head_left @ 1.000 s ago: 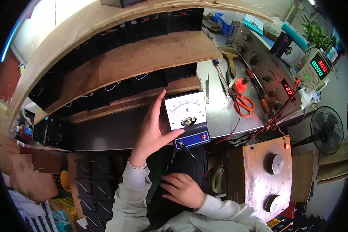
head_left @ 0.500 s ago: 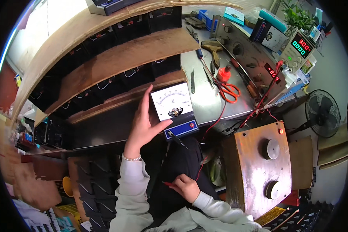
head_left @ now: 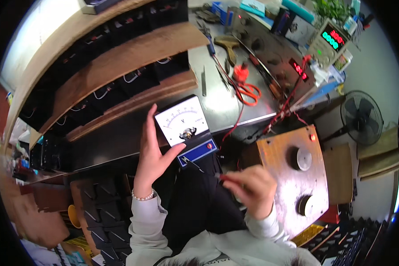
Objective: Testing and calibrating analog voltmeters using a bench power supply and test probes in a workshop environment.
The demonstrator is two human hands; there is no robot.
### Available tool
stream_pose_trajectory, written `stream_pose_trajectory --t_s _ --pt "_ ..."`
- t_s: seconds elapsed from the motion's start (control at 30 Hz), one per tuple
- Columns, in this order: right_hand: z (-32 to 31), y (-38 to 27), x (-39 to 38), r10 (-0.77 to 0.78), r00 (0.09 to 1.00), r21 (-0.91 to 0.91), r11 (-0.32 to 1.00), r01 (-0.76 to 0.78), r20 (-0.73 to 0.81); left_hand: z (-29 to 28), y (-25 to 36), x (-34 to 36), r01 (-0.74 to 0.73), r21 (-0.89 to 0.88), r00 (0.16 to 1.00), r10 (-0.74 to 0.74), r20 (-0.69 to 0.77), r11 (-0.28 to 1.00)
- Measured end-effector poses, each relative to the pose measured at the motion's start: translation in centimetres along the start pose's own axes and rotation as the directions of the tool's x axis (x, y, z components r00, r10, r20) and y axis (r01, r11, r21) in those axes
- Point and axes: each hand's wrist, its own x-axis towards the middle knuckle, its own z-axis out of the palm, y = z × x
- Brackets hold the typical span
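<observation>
My left hand (head_left: 155,157) grips a square analog voltmeter (head_left: 176,116) by its left side, fingers along the edge and thumb low on the front. The meter has a white dial and a blue lower panel (head_left: 197,150) with a red terminal (head_left: 209,145). A clip with a dark lead (head_left: 187,161) is attached at the panel's left end. Just below and right of the meter, my right hand (head_left: 248,186) pinches a small red clip (head_left: 221,177), slightly blurred.
A wooden shelf (head_left: 133,48) holds black meter housings. The steel bench (head_left: 259,116) carries orange scissors (head_left: 250,98), a red bottle (head_left: 240,72), brushes, tools and power supplies (head_left: 330,43). At right are a metal box with two knobs (head_left: 270,155) and a fan (head_left: 361,117).
My right hand has risen from my lap toward the meter with the red clip. The meter and left hand sit further left in the picture, as the view has shifted.
</observation>
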Motion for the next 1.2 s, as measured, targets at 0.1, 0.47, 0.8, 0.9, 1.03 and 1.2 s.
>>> stream_pose_trajectory --t_s 0.1,0.47,0.8,0.9,1.03,1.2 --pt "0.6 0.4 1.8 0.153 0.986 0.058 0.987 -0.149 -0.074 -0.4 0.1 0.2 -0.025 0.028 1.0 0.025 0.01 0.999" --pt "5.3 3.2 0.7 0.172 0.973 0.285 0.95 -0.124 -0.15 -0.8 0.3 0.6 0.017 0.002 0.995 -0.017 0.101 1.0" --pt "7.1 3.5 0.5 0.376 0.926 0.411 0.851 -0.328 -0.039 -1.0 0.2 0.9 -0.002 0.001 0.993 0.001 0.119 1.0" --pt "7.0 4.0 0.3 0.369 0.928 0.387 0.865 -0.32 -0.058 -0.6 0.1 0.9 -0.007 0.005 0.993 0.007 0.118 1.0" --pt "7.2 3.9 0.3 0.327 0.941 0.381 0.884 -0.271 -0.091 -0.5 0.4 0.7 0.036 -0.039 0.994 -0.031 0.108 0.999" --pt "7.4 3.7 0.2 0.339 0.937 0.383 0.879 -0.284 -0.083 -0.7 0.9 0.6 0.087 -0.038 0.99 -0.082 0.114 0.995"
